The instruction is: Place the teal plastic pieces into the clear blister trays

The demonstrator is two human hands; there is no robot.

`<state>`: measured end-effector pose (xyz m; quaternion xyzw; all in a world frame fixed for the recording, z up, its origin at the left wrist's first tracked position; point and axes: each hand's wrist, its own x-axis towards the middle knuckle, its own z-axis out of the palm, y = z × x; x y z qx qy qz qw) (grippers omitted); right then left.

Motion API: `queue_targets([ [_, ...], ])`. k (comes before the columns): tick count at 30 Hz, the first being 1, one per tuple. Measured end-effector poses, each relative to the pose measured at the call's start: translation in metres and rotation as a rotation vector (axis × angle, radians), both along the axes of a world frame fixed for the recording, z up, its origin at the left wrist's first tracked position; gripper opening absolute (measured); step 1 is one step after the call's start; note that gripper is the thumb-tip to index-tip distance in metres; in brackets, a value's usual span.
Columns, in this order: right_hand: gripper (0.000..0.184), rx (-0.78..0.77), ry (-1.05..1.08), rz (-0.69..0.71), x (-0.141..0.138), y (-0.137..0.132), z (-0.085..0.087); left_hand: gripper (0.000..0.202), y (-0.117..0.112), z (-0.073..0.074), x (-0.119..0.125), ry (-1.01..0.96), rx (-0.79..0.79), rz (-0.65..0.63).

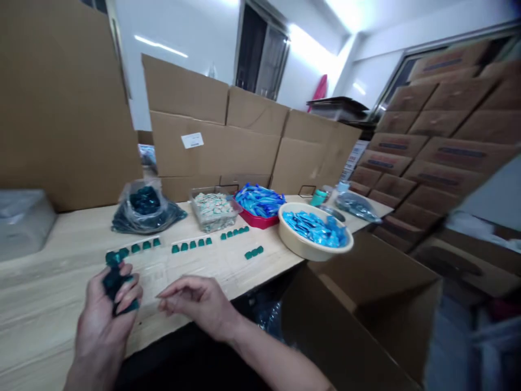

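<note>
My left hand (106,304) is closed around several small dark green pieces (112,279), shiny and block-like; their exact kind is unclear. To its right, my right hand (199,301) is held low over the table with thumb and fingertips pinched together. Whatever it may hold is too small to make out. Beyond both hands, more green pieces (193,244) lie in short rows on the wooden table (52,304). Beneath and around those rows are faint clear plastic sheets or trays (152,279), hard to make out.
Behind the rows stand a plastic bag of dark green pieces (146,209), a clear tub of pale pieces (214,212), a red tray (260,221) of blue strips and a cream basin (295,247) of blue packets. An open carton (366,304) sits below the table's right edge.
</note>
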<state>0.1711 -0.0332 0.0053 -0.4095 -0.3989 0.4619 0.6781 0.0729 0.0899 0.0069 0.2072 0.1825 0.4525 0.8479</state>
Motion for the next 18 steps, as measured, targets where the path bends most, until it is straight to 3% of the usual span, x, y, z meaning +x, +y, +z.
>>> queue_targets([
  [3,0.02,0.021,-0.088,-0.201,0.032,-0.021,0.003,0.017,-0.037,-0.001,0.029,-0.027,-0.047,-0.099],
  [6,0.018,-0.026,-0.088,-0.263,0.05,-0.032,-0.005,0.011,-0.067,-0.003,0.058,-0.028,-0.058,-0.219],
  [9,0.014,0.007,-0.177,-0.355,0.056,-0.038,-0.01,0.009,-0.078,-0.005,0.078,0.016,-0.037,-0.204],
  [14,0.008,0.057,-0.328,-0.532,0.058,-0.047,-0.008,0.013,-0.091,-0.005,0.087,0.052,0.027,-0.182],
  [18,0.013,0.007,-0.238,-0.511,0.061,-0.047,-0.01,0.014,-0.096,-0.007,0.091,0.063,0.022,-0.231],
])
